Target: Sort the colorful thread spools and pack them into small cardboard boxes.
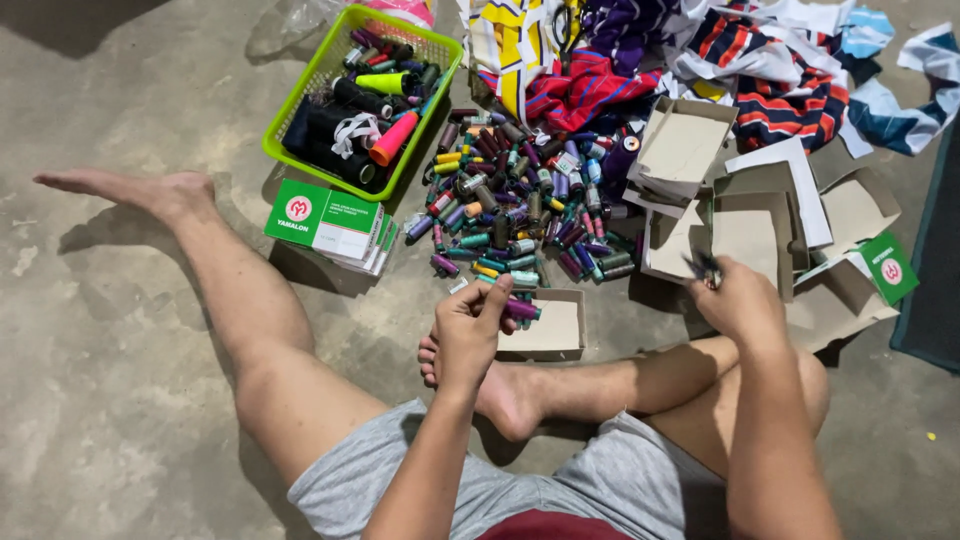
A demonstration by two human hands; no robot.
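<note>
I am sitting on the concrete floor (120,350) with my left hand (468,330) raised over my foot. Its fingers (492,298) are closing around a purple thread spool (521,310), which is projecting from the grip toward 3 o'clock. Directly beneath the spool, a small open cardboard box (556,328) is lying on the floor.

My right hand (738,298) is sitting at 3 o'clock from the left hand, well apart from it. Its fingers are pinching a small dark object (706,266) at the hand's 11 o'clock edge; I cannot tell what the object is.

At 12 o'clock from the left hand, a pile of mixed-colour spools (520,190) is lying loose. A green basket (300,120) of larger spools is standing at 11 o'clock. Flattened cardboard boxes (760,215) are lying at 12 o'clock from the right hand.
</note>
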